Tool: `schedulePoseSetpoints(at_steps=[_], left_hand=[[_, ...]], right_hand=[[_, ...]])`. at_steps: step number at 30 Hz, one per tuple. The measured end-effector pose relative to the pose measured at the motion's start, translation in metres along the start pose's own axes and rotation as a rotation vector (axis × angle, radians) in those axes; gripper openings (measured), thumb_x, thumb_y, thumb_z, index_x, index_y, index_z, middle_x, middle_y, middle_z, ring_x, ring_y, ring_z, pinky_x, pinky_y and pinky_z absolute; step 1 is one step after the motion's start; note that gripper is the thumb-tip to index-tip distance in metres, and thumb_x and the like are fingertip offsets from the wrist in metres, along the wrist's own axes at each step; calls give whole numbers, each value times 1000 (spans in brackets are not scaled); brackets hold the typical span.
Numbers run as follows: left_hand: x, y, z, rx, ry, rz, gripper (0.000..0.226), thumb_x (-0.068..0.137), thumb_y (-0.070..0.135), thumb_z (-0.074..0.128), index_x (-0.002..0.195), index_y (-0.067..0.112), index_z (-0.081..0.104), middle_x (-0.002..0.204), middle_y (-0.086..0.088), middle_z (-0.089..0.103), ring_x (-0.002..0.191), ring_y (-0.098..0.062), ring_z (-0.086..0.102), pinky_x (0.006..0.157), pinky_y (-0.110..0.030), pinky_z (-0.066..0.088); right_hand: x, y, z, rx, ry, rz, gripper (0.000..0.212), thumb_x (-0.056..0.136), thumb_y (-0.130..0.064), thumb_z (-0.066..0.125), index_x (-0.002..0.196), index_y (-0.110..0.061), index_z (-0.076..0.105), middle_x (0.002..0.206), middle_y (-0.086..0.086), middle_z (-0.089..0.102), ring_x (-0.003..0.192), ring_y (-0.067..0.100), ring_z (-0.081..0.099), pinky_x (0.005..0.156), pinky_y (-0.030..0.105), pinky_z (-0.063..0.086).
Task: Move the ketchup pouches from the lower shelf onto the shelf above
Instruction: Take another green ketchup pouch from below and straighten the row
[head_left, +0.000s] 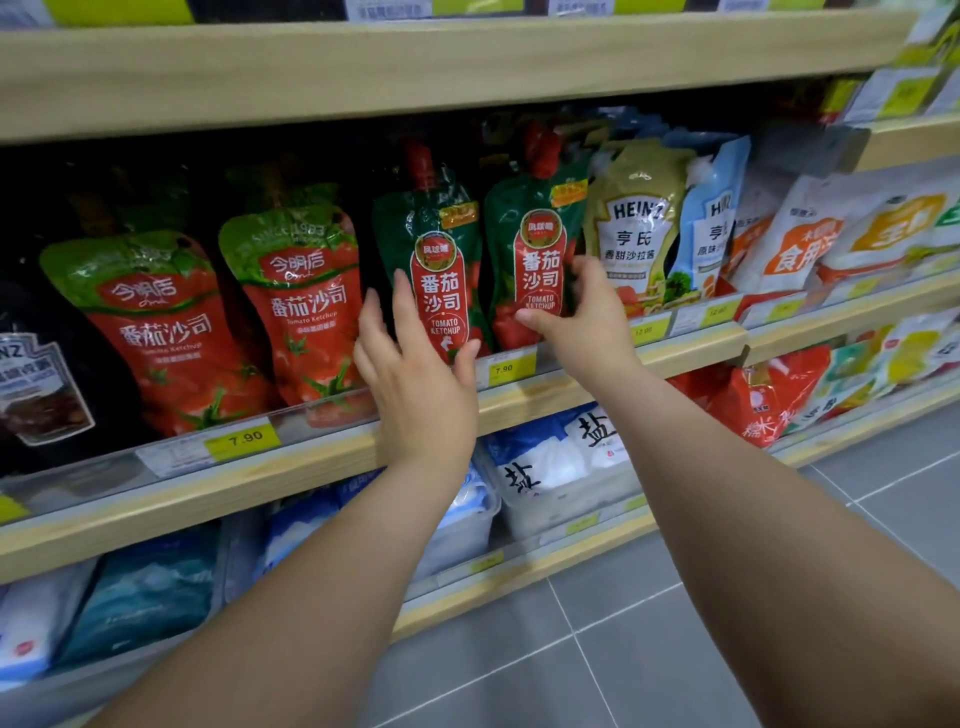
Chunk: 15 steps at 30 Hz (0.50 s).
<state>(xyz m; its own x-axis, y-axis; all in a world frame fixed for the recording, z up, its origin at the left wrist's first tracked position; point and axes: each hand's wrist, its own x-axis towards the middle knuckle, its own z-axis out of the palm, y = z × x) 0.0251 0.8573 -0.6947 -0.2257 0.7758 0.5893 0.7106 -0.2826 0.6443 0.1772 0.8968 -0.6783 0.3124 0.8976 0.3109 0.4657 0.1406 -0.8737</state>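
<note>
Two dark green ketchup pouches with red caps and red labels stand side by side on the middle shelf (524, 397). My left hand (415, 384) grips the lower part of the left pouch (436, 249), fingers on its left edge and thumb at its bottom right. On the right pouch (535, 244), my right hand (587, 317) holds the lower right side, thumb on the front and fingers behind its edge. Both pouches stand upright with their bases behind the shelf's clear rail. The wooden shelf above (415, 62) runs across the top of the view.
Two red and light green ketchup pouches (156, 322) (306, 296) stand to the left. Heinz salad dressing pouches (634, 223) press against the right green pouch. White salt bags (550, 462) fill the shelf below. Grey floor tiles (571, 649) lie beneath my arms.
</note>
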Motion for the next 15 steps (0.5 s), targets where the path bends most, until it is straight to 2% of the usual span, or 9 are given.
schedulePoseSetpoints(at_steps=[2, 5, 8, 10, 15], left_hand=[[6, 10, 6, -6, 14, -43, 83, 85, 29, 67, 149, 20, 14, 151, -16, 25, 134, -34, 26, 108, -46, 30], [12, 15, 15, 30, 27, -89, 88, 85, 27, 67, 150, 21, 9, 148, -16, 32, 132, -35, 30, 110, -48, 30], [12, 14, 19, 75, 42, -75, 90, 85, 27, 68, 150, 20, 7, 139, -15, 43, 126, -34, 35, 107, -48, 33], [12, 13, 19, 75, 58, -61, 89, 84, 27, 68, 150, 19, 8, 135, -16, 46, 123, -35, 36, 104, -48, 34], [11, 12, 23, 72, 76, -39, 91, 82, 27, 70, 150, 18, 10, 129, -17, 48, 120, -34, 39, 102, -48, 37]], right_hand=[[3, 3, -1, -73, -37, 11, 73, 74, -27, 78, 134, -19, 37, 121, 1, 60, 102, 12, 54, 86, 31, 46], [3, 4, -3, -137, -21, 4, 83, 75, -29, 77, 140, -19, 28, 127, 6, 59, 114, 23, 56, 93, 41, 48], [-5, 1, -3, -227, 43, -140, 112, 72, -23, 79, 145, -38, -5, 127, 6, 58, 106, 23, 60, 84, 43, 52], [-9, 1, -3, -297, 39, -218, 119, 73, -19, 78, 140, -48, -16, 122, 7, 59, 100, 23, 62, 79, 46, 54], [-4, 2, -7, -302, 29, -239, 115, 77, -15, 75, 139, -50, -15, 118, 8, 58, 98, 24, 62, 79, 47, 55]])
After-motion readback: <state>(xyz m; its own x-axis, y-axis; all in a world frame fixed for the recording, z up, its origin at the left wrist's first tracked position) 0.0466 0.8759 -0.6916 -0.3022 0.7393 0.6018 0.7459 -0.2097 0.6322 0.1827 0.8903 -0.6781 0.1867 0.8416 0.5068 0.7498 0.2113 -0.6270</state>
